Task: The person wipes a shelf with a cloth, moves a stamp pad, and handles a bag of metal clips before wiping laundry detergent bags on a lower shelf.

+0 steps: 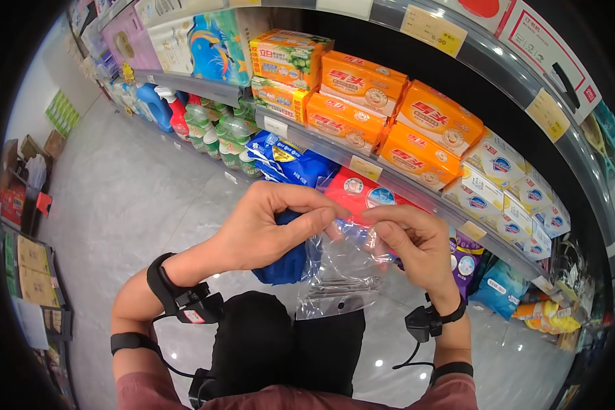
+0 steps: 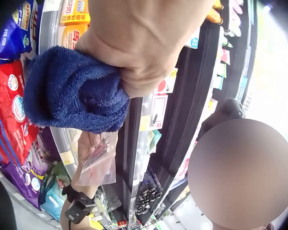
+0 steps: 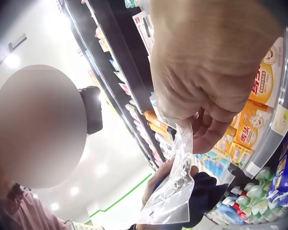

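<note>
Near the middle of the frame, the left hand [image 1: 273, 222], also holding a blue cloth [image 1: 279, 265], and the right hand [image 1: 417, 247] pinch the top of a clear bag [image 1: 339, 263] between thumbs and fingers, where gentle, even tension would likely keep its metal pieces [image 1: 345, 287] from spilling.

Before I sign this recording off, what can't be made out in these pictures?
- Left hand: fingertips hidden by the blue cloth, left wrist view.
- Thin pieces in the clear bag: too small to identify, head view.
- Label below the orange packs: print too small, head view.
- Face: covered by blur, both wrist views.
</note>
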A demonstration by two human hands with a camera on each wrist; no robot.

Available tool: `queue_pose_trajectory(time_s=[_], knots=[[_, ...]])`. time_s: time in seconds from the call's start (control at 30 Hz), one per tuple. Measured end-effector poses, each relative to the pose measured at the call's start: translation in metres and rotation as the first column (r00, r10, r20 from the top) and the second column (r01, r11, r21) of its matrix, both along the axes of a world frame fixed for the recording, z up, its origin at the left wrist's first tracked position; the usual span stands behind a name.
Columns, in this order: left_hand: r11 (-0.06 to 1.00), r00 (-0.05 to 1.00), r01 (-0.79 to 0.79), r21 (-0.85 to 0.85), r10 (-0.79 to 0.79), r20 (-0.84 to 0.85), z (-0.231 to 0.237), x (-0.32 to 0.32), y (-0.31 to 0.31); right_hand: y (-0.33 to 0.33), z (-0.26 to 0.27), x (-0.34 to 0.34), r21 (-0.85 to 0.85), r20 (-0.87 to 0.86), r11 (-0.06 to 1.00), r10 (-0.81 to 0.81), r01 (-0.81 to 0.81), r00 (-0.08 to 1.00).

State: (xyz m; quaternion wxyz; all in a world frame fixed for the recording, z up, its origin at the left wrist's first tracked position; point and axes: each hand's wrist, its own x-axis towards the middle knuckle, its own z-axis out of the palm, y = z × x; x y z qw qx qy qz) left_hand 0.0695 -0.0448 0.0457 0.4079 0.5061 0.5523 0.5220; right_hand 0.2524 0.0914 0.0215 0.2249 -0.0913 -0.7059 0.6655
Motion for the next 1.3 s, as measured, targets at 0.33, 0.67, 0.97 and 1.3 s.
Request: queue_pose_trajectory(time_s=[0.33,0.67,0.97,1.3], knots=[[0.997,0.992,-0.074,0.016,0.072,0.106,0.004,-0.01,-0.035,-0.001,-0.015,-0.021,-0.244,-0.207,0.943,0.178,-0.226,0.962],[0.998,0.996,-0.064,-0.011,0.064,0.056,0.019,-0.023,-0.04,-0.017,0.009,-0.034,-0.189,0.001,0.974,0.126,-0.123,0.992],[0.999,0.993,-0.053,0.003,0.053,-0.109,0.014,-0.038,-0.019,-0.028,0.025,-0.036,-0.051,0.153,0.995,-0.072,0.081,0.986],[0.982,0.955,0.13,0.134,-0.088,-0.282,0.0,-0.059,-0.02,-0.047,0.049,-0.066,0.659,0.299,0.741,-0.104,-0.126,0.949]])
